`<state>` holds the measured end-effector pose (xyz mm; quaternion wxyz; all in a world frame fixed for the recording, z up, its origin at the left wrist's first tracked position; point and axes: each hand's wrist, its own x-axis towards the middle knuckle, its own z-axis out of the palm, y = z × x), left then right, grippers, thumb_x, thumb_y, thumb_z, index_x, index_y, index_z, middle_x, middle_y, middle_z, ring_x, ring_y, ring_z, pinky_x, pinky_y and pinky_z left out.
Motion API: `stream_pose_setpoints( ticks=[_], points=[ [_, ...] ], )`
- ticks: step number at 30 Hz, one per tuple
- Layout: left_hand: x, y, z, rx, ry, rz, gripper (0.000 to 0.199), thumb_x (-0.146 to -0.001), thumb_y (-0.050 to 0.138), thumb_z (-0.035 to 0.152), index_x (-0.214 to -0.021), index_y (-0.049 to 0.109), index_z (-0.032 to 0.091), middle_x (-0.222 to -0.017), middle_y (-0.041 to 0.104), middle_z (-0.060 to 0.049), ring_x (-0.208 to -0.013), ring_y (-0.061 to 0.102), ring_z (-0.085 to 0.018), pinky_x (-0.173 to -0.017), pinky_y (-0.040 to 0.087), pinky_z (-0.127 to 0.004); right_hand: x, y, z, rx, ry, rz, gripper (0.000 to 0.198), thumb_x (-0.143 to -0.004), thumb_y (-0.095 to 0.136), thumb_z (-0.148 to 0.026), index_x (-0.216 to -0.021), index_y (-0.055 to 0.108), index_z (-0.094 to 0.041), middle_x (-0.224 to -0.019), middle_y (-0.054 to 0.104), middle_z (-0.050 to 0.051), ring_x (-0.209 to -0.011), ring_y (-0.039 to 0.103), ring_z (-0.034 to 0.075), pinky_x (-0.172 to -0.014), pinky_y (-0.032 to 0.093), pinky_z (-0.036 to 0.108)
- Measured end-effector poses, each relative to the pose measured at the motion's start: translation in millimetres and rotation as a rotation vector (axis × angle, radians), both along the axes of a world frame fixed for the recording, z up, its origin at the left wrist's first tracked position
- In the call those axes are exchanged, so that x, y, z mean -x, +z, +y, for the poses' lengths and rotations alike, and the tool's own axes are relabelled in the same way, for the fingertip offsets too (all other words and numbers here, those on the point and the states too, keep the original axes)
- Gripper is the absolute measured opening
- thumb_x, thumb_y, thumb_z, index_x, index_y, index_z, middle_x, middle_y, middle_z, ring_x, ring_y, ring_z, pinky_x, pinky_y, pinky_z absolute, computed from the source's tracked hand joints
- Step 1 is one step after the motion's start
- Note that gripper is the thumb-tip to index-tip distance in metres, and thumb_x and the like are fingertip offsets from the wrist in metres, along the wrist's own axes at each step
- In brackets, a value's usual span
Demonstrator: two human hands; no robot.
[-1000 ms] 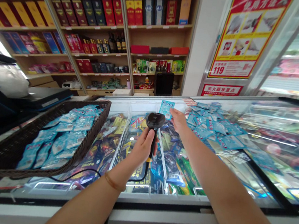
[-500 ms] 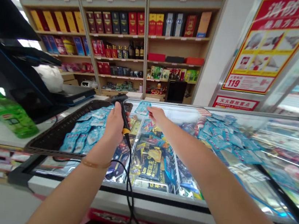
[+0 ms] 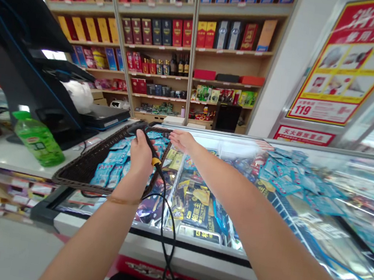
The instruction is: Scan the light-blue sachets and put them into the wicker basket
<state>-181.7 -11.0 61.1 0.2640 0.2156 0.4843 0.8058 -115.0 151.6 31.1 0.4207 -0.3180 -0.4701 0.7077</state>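
Observation:
My left hand (image 3: 141, 152) is wrapped round a black barcode scanner (image 3: 151, 143) with a yellow band near its cable end. The scanner is over a dark woven basket (image 3: 77, 163), which holds several flat blue packets (image 3: 116, 157). At the basket's far right corner is my right hand (image 3: 180, 140), its fingers stretched out towards the basket and no packet visible in it. A loose heap of similar blue packets (image 3: 289, 174) lies on the right side of the glass freezer top. The scanner's black cable (image 3: 163, 228) hangs down over the freezer's front edge.
Bagged goods (image 3: 195, 205) show inside the freezer (image 3: 225, 267) beneath my arms. A green bottle (image 3: 37, 141) stands tilted in view on the counter to the left, beside a black checkout machine (image 3: 21, 58). Shelves of boxes (image 3: 166, 31) line the back wall.
The blue packet in my right hand has left its fingers, which have moved left to the basket's corner and straightened. The view has shifted slightly left; my left hand still holds the barcode scanner.

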Motion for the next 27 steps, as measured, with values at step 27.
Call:
stream_pose_setpoints(
  ticks=[27],
  points=[
    [-161,-79.2,29,0.056,-0.635,0.132,0.052,-0.086,0.063,0.072,-0.096,0.056,0.021,-0.072,0.062,0.002,-0.050,0.057,-0.012,-0.041,0.043,-0.023,-340,-66,-24,-0.053,-0.546,-1.718,0.060,-0.099,0.044,-0.020,-0.159,0.042,-0.014,-0.171,0.028,0.020,-0.160,0.021,0.037,-0.119,0.034,0.062]
  ],
)
